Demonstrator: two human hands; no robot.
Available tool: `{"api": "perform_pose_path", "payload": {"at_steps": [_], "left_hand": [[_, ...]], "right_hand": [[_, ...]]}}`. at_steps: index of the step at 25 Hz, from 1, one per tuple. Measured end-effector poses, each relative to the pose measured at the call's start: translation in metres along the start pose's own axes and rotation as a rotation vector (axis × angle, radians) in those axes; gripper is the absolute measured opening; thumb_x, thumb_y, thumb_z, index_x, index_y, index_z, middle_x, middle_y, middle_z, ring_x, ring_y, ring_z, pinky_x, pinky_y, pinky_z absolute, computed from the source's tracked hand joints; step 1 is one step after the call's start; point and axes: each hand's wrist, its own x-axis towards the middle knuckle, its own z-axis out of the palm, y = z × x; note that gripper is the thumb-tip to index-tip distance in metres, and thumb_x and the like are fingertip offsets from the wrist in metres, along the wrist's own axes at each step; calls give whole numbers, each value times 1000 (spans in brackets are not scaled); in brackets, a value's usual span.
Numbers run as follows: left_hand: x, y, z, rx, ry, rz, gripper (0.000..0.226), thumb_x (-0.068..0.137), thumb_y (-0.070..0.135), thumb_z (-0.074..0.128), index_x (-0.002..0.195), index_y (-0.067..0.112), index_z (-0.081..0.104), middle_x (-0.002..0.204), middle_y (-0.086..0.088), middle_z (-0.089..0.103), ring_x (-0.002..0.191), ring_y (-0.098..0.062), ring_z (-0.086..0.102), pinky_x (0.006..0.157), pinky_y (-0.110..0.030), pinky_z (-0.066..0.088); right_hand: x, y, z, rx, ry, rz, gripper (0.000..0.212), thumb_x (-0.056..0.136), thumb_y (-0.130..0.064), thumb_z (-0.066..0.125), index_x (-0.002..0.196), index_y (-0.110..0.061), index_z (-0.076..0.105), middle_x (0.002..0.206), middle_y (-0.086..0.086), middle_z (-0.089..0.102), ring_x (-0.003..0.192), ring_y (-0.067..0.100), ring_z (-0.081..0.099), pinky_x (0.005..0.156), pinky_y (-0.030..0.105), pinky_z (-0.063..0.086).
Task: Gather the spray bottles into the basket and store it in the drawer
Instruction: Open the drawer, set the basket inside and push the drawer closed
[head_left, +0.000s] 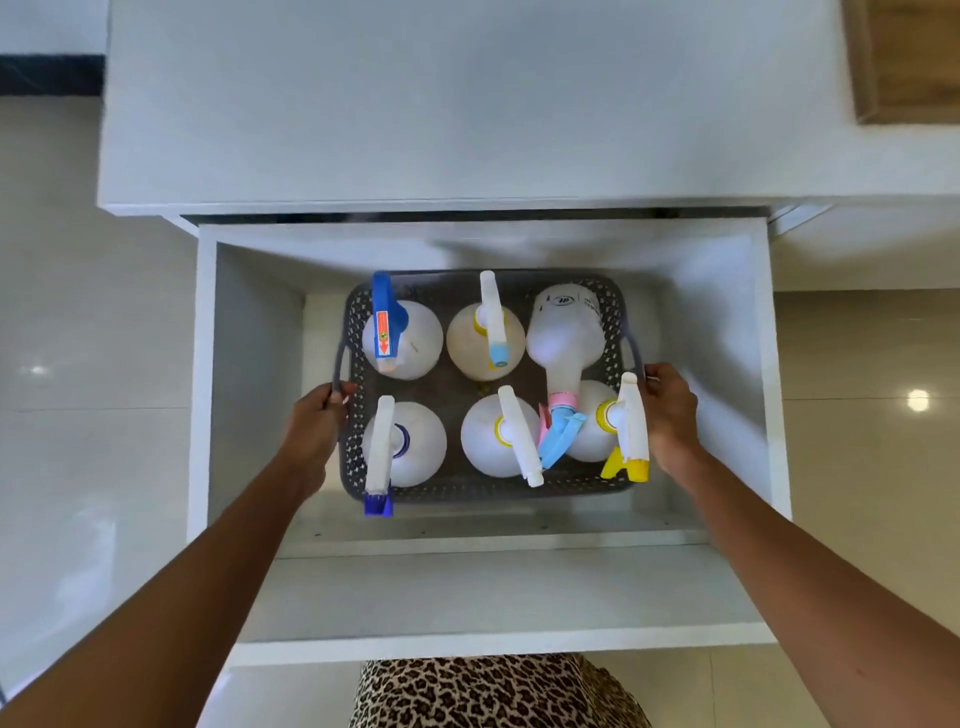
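Now | left hand (317, 421) grips basket (467, 491) handle; right hand (670, 415) grips opposite handle | basket inside drawer (249, 364)

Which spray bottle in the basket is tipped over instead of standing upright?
The bottle with the pink collar and light-blue trigger, at the right of the basket. Its flat base faces up and back; the other five stand upright.

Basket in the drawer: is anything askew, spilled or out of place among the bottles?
Yes. The back-right bottle lies tipped over in the basket, base toward the drawer's back, blue trigger beside the front-right bottle. The other five stand upright. No spill shows.
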Motion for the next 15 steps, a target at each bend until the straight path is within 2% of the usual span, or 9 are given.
{"api": "perform_pose_path", "payload": {"at_steps": [2,5,9,12,15], "left_hand": [[6,-3,2,2,-5,-6,24,97,7,34,102,11,58,97,-10,57,91,-24,53,74,-29,44],[12,-7,4,19,-11,-29,25,97,8,34,106,9,58,97,-10,58,94,-25,52,84,-37,43],[19,-17,8,39,-7,-42,26,98,10,34,109,7,58,98,-10,58,94,-24,53,82,-36,43],[25,-25,10,41,0,-44,25,97,10,36,108,10,58,104,-10,57,96,-24,53,85,-37,44],[30,-31,9,65,-12,-30,22,97,11,37,101,16,58,105,-10,57,98,-24,53,90,-40,44]], "right_hand": [[4,2,4,-4,9,12,16,91,-9,53,101,1,60,100,26,66,82,29,59,68,30,47],[8,5,9,-18,11,24,16,91,-9,52,100,3,59,97,26,66,76,22,55,51,18,41],[13,16,18,-12,22,48,17,90,-10,53,101,2,60,99,24,66,83,30,60,68,24,42],[15,28,26,5,25,70,18,91,-13,54,101,1,60,99,21,67,79,21,57,58,20,44],[16,38,31,23,40,72,17,91,-14,54,99,-1,60,97,20,68,79,19,57,55,13,42]]}}
